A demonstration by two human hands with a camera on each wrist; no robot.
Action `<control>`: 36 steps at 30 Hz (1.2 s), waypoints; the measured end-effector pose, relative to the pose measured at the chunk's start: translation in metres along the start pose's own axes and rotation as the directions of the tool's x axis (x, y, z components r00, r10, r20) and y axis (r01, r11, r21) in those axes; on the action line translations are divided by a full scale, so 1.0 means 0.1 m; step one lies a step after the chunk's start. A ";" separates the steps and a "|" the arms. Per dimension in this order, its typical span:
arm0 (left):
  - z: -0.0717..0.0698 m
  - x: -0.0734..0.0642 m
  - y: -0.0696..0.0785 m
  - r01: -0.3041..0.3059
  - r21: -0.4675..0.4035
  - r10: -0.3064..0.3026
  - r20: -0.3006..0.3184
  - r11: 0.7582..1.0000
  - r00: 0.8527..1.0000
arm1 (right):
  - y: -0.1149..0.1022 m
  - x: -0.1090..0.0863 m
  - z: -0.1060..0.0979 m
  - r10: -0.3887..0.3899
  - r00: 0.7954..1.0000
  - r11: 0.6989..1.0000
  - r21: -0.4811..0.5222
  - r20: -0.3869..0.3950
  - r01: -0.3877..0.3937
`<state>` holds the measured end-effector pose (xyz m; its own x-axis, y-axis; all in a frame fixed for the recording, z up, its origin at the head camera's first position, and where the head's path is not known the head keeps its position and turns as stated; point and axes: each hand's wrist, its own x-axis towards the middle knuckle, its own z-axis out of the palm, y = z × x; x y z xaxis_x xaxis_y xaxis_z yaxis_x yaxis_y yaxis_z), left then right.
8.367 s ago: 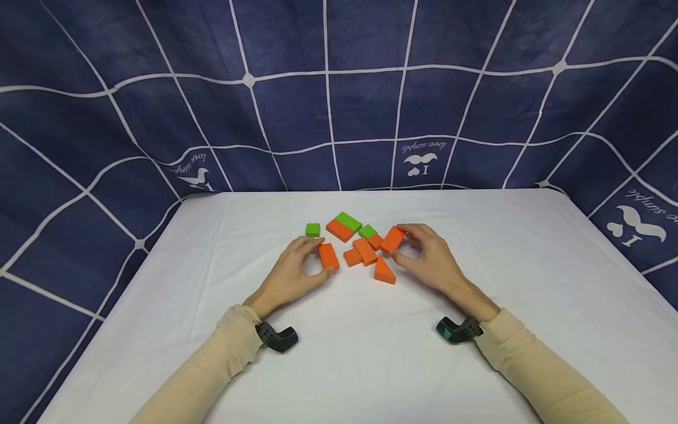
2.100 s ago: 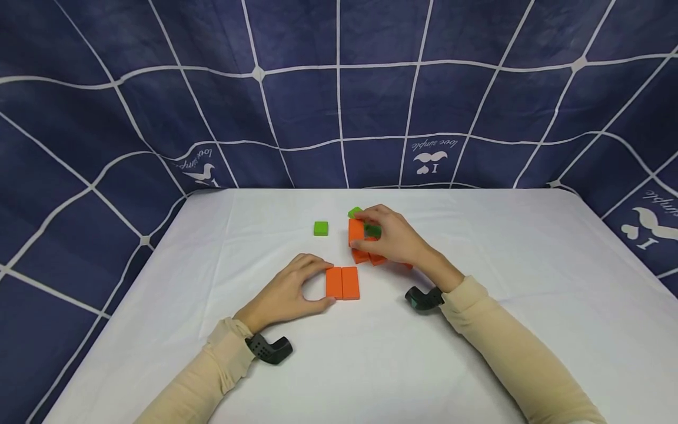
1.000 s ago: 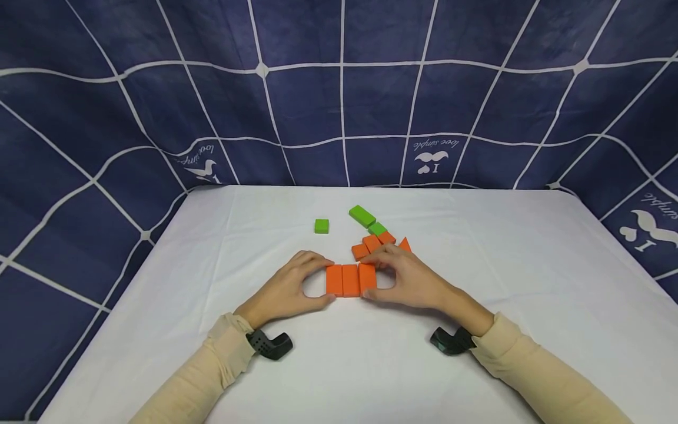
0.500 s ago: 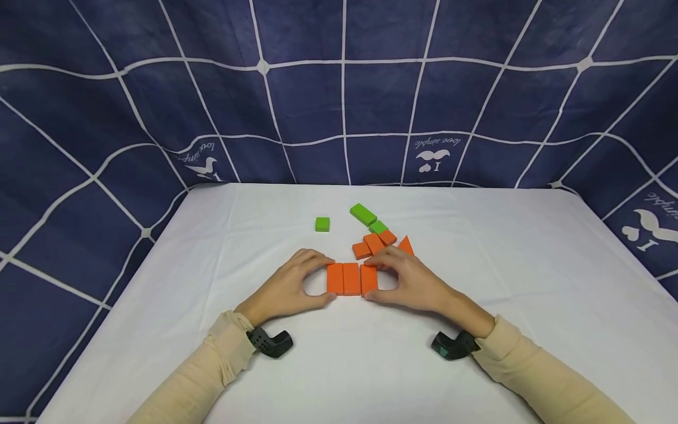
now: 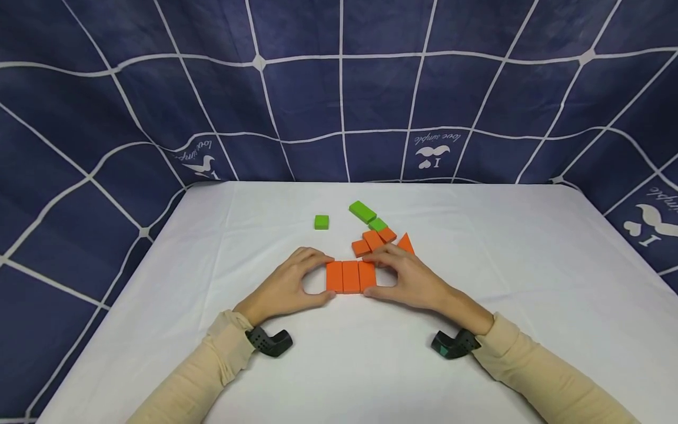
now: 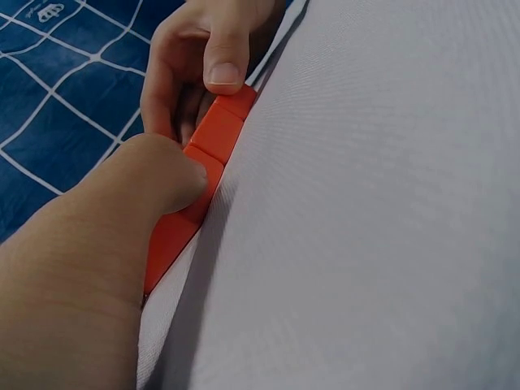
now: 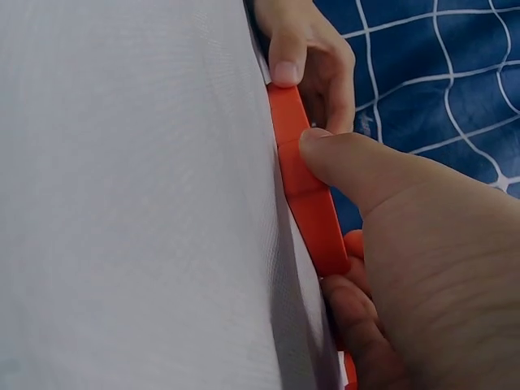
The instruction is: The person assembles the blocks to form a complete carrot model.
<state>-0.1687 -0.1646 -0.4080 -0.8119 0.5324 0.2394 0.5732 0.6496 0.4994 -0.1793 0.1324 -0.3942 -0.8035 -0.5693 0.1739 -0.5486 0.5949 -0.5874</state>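
Three orange rectangular blocks lie side by side in a row on the white cloth. My left hand point(image 5: 288, 285) pinches the left block point(image 5: 334, 277) between thumb and fingers at its near and far ends. In the same way my right hand point(image 5: 415, 282) grips the right block point(image 5: 368, 272). Between them sits the middle block point(image 5: 351, 277), flush with both neighbours. Seen low in the right wrist view, the row's near faces form one orange strip point(image 7: 317, 227), with the right thumb point(image 7: 325, 150) against it. The fingertips behind the row are partly hidden.
Just behind the right hand are small orange blocks point(image 5: 361, 248) and an orange triangular block point(image 5: 405, 242), partly covered by that hand. Farther back lie a long green block point(image 5: 362, 212), a small green one point(image 5: 378, 224) and a green square block point(image 5: 321, 222). A blue curtain point(image 5: 296, 106) hangs behind the table.
From the heap, my right hand has brought the third block to the row's right end. A narrow gap beside the middle block, visible half a second ago, has closed. The left hand stays put.
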 end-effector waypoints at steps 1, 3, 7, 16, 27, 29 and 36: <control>0.00 0.00 0.00 0.001 -0.001 -0.001 0.000 1.000 1.000 | 0.00 0.00 0.00 -0.002 1.000 1.000 0.004 0.000 0.002; 0.00 0.00 -0.01 0.001 -0.002 -0.001 0.001 1.000 1.000 | 0.01 0.00 0.00 -0.009 1.000 1.000 0.010 -0.002 0.009; 0.00 0.00 -0.01 -0.001 -0.004 0.001 -0.002 1.000 1.000 | 0.01 0.00 0.01 -0.018 1.000 1.000 0.014 -0.004 0.018; 0.00 0.00 0.00 -0.001 0.000 0.001 -0.005 1.000 1.000 | 0.01 0.01 0.01 -0.020 1.000 1.000 0.009 -0.001 0.020; 0.01 0.01 0.01 0.007 0.003 -0.007 0.001 1.000 1.000 | 0.02 0.00 0.01 -0.013 1.000 1.000 0.012 -0.001 0.013; 0.01 0.01 0.01 0.007 0.003 -0.007 0.000 1.000 1.000 | 0.02 0.00 0.01 -0.020 1.000 1.000 0.011 -0.003 0.020; 0.01 0.01 0.02 0.022 0.004 -0.022 0.002 1.000 1.000 | 0.05 0.01 0.02 -0.032 0.999 0.999 -0.005 -0.015 0.032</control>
<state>-0.1682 -0.1622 -0.4081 -0.8240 0.5191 0.2269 0.5558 0.6632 0.5012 -0.1829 0.1336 -0.3983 -0.7887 -0.5796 0.2050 -0.5754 0.5787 -0.5779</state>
